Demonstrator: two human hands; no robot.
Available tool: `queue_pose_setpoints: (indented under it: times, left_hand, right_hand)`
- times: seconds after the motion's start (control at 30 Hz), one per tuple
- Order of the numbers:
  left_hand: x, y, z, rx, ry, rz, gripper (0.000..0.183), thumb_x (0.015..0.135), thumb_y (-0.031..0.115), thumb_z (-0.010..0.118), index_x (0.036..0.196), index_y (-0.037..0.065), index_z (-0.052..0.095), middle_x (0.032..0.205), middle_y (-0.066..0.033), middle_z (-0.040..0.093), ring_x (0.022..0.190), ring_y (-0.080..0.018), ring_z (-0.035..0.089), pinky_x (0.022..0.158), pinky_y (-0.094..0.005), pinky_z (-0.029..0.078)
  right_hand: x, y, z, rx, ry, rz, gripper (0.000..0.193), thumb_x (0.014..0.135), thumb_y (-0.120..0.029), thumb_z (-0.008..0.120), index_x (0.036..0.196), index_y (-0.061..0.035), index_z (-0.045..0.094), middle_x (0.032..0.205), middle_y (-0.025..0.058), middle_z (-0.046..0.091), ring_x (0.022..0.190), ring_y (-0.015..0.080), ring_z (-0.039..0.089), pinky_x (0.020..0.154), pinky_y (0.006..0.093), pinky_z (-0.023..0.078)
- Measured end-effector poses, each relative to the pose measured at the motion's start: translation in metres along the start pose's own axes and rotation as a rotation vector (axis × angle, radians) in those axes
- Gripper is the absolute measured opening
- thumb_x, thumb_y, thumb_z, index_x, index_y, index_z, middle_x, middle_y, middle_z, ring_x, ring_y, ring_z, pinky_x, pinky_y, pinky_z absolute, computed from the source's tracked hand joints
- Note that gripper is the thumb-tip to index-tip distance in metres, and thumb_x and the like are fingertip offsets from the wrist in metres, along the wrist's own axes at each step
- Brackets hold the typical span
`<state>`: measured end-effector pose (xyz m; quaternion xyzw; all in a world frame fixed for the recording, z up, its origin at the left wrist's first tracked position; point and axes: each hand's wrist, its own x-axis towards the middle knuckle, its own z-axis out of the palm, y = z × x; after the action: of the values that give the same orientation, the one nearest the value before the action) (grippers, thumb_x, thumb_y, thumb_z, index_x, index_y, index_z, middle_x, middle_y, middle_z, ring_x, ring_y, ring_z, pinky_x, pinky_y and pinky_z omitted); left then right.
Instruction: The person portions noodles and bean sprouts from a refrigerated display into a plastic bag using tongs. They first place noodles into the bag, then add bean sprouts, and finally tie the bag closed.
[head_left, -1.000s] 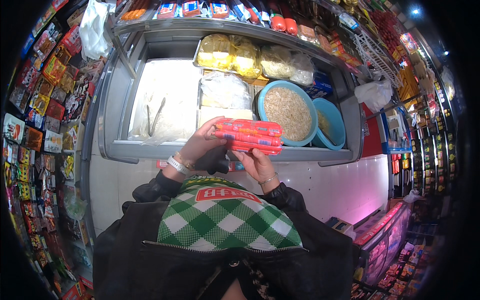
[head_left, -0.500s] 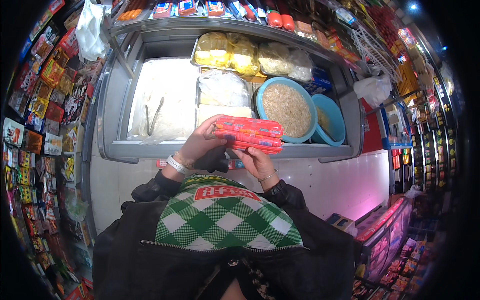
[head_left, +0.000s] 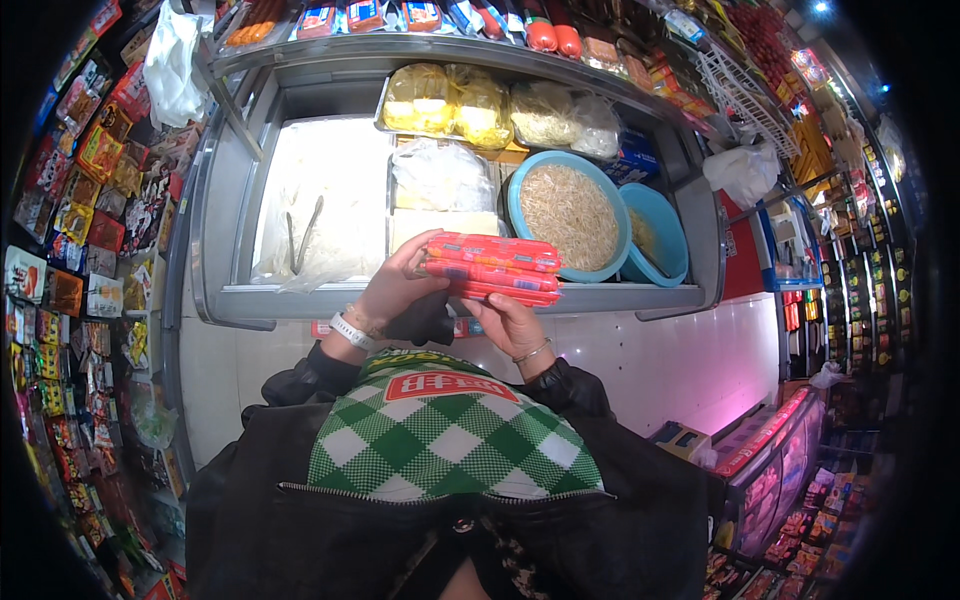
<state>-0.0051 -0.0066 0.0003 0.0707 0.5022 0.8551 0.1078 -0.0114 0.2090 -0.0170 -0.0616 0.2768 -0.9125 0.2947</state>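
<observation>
The left hand (head_left: 395, 292), right hand (head_left: 512, 328) and red sausages (head_left: 492, 250) overlap the near side of the larger blue bowl (head_left: 514, 195) in view. Leftward, a reach could pass over the front edge (head_left: 300, 303) and above the white tray (head_left: 345, 160), avoiding tongs (head_left: 302, 238); bagged food (head_left: 420, 98) and a shelf (head_left: 450, 49) crowd the far side.

Grocery shop; display case (head_left: 620, 298) with bagged foods (head_left: 420, 100), blue tubs (head_left: 670, 220); colourful packets (head_left: 105, 232) crowding left side.
</observation>
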Motion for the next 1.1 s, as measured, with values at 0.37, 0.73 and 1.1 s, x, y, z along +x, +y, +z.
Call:
queue_pose_setpoints:
  times: [0.37,0.73,1.1]
  left_hand:
    - [0.0003,0.0011,-0.0033,-0.016,-0.027,-0.027,0.075,0.079,-0.014,0.059,0.145,0.001,0.027,0.143,-0.0122,0.042,0.13,-0.0202,0.042,0.107,-0.0324,0.037]
    - [0.0006,-0.0013,-0.0038,-0.088,-0.038,-0.045,0.076,0.079,-0.013,0.061,0.146,0.001,0.026,0.144,-0.0119,0.04,0.132,-0.02,0.04,0.108,-0.0325,0.035]
    - [-0.0011,-0.0042,-0.0037,-0.107,-0.033,-0.05,0.075,0.08,-0.013,0.058,0.145,0.0,0.026,0.142,-0.0123,0.042,0.129,-0.0196,0.043,0.107,-0.0314,0.037]
  right_hand:
    - [0.0005,0.0,-0.0015,-0.051,0.026,0.017,0.051,0.088,0.0,0.054,0.137,-0.0011,0.039,0.14,0.0136,0.045,0.133,0.0271,0.039,0.115,0.0458,0.026]
    - [0.0001,0.0003,-0.0034,-0.063,0.016,0.011,0.051,0.088,0.003,0.052,0.138,0.0001,0.038,0.14,0.0144,0.045,0.133,0.0275,0.04,0.115,0.0445,0.027]
    - [-0.0038,0.0005,-0.0009,-0.067,0.043,0.019,0.051,0.089,0.003,0.052,0.138,-0.0003,0.038,0.141,0.0138,0.044,0.133,0.0268,0.039,0.115,0.0441,0.027]
